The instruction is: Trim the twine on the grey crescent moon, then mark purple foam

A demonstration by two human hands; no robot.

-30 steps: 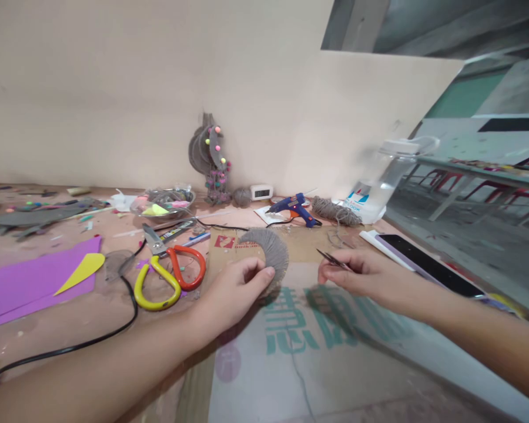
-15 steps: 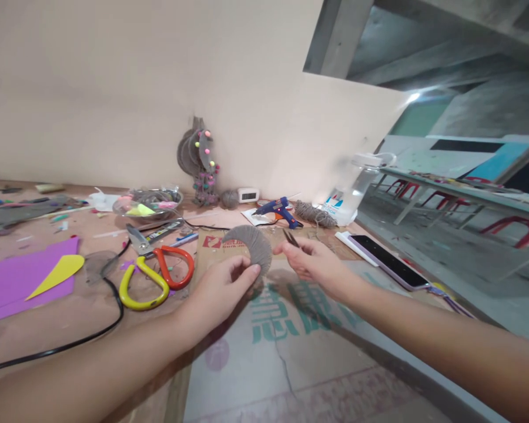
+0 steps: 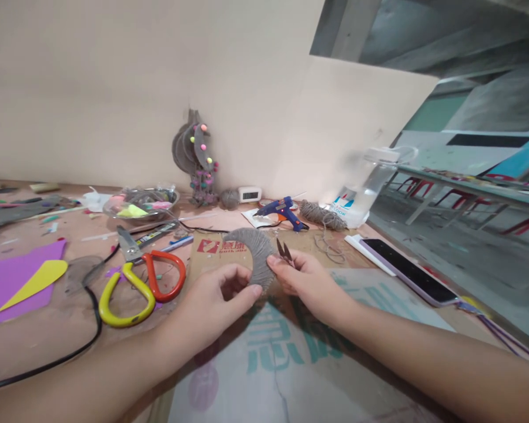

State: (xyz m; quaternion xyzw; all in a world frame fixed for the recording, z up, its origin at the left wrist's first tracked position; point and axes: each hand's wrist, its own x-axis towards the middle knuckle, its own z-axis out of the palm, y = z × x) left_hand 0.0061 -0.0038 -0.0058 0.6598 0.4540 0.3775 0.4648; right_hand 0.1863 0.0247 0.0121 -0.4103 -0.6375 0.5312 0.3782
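Observation:
A crescent wrapped in grey yarn (image 3: 259,249) is pinched by its lower end between the thumb and fingers of my left hand (image 3: 223,296). My right hand (image 3: 306,282) has a pair of small dark thread snips (image 3: 284,251) in its grip, their two points sticking up, slightly apart. The right thumb and fingertips meet the crescent's right edge. Most of the snips is hidden in the palm. Beneath both hands lies a cardboard sheet (image 3: 207,258) with green and red printing.
Left are yellow-and-red-handled scissors (image 3: 127,296), purple sheets (image 3: 17,276) and a black cord (image 3: 94,335). Behind stand a blue glue gun (image 3: 282,211), a grey yarn bundle (image 3: 321,215), a decorated hanging piece (image 3: 196,155) and a water jug (image 3: 361,188). A phone (image 3: 409,270) lies right.
My right hand has moved left with the snips, up against the crescent. The left hand keeps its hold, and the crescent shows more of its face. The camera view has shifted slightly.

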